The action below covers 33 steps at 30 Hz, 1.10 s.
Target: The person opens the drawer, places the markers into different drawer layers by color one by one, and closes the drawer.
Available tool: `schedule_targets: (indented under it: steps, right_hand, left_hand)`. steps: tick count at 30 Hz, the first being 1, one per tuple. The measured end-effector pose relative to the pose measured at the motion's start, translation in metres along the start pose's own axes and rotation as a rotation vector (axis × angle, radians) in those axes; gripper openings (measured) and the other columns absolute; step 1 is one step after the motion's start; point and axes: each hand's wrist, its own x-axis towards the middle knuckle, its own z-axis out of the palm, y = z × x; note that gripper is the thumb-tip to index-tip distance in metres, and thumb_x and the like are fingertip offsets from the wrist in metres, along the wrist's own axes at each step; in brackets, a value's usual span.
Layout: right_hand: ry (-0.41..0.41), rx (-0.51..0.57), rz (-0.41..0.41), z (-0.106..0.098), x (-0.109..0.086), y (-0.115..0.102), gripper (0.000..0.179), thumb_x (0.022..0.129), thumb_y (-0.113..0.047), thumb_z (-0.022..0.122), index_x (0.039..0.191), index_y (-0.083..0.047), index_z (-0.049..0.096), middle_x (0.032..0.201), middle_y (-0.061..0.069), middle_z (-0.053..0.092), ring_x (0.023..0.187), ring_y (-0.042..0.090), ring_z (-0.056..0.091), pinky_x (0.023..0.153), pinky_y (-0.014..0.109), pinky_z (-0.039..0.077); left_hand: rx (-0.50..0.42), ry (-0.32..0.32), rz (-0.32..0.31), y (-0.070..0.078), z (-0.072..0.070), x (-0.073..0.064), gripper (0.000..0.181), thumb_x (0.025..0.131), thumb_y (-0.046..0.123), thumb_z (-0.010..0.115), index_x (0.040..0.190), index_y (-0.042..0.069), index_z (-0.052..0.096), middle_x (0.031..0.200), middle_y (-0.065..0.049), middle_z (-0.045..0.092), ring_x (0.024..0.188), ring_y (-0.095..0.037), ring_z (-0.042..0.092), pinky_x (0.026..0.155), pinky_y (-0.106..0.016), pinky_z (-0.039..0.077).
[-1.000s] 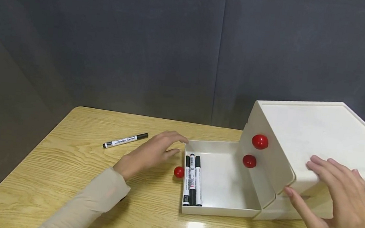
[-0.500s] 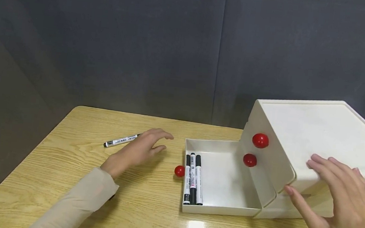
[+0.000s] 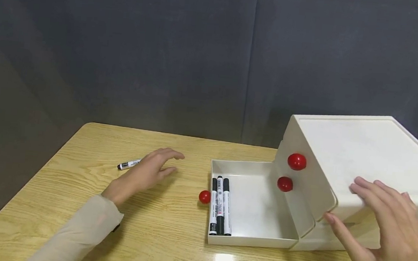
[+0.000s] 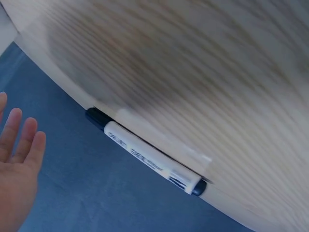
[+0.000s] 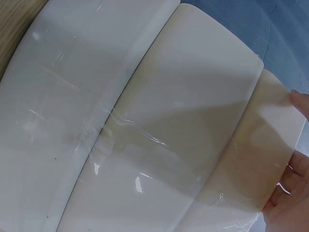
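Observation:
My left hand hovers above the table, fingers loosely extended and holding nothing. Below and partly behind it lies a loose black-and-white marker, its capped end hidden in the head view. In the left wrist view that marker shows whole, apart from the fingers. My right hand rests on the white drawer cabinet: fingertips lie on the top near its edge, thumb against the corner. The lower drawer is pulled out leftward. Three markers lie side by side along its front wall.
Red round knobs sit on the drawer fronts: one on the pulled-out drawer, and two on the closed fronts above. The wooden table ends at a dark cloth backdrop.
My left hand has moved left, away from the pulled-out drawer and over the loose marker, covering more of it. The right hand stays on the cabinet.

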Motion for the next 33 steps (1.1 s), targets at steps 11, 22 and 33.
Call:
schedule_targets:
  steps: [11, 22, 33]
  right_hand:
    - [-0.032, -0.018, 0.018, -0.002, -0.003, 0.002, 0.075, 0.089, -0.063, 0.061, 0.105, 0.009, 0.068, 0.118, 0.022, 0.068, 0.132, 0.008, 0.05, 0.121, 0.035, 0.028]
    - [-0.047, -0.036, 0.037, -0.003, -0.005, 0.003, 0.076, 0.089, -0.065, 0.06, 0.107, 0.008, 0.068, 0.119, 0.023, 0.068, 0.133, 0.008, 0.05, 0.121, 0.037, 0.027]
    - [-0.035, -0.026, 0.029, -0.003, -0.005, 0.002, 0.075, 0.089, -0.064, 0.061, 0.106, 0.009, 0.068, 0.118, 0.021, 0.068, 0.133, 0.005, 0.049, 0.121, 0.036, 0.027]
  left_hand:
    - [0.007, -0.019, -0.052, -0.022, -0.008, -0.013, 0.043, 0.098, 0.015, 0.063, 0.139, 0.007, 0.055, 0.144, -0.012, 0.054, 0.134, -0.034, 0.05, 0.107, -0.051, 0.046]
    - [0.02, 0.004, -0.061, -0.041, -0.015, -0.019, 0.041, 0.097, 0.014, 0.064, 0.135, 0.004, 0.057, 0.139, -0.015, 0.058, 0.128, -0.036, 0.055, 0.102, -0.052, 0.049]
    - [0.044, 0.026, -0.098, -0.061, -0.018, -0.027, 0.034, 0.095, 0.01, 0.065, 0.129, 0.006, 0.062, 0.129, -0.015, 0.064, 0.113, -0.033, 0.062, 0.091, -0.049, 0.054]
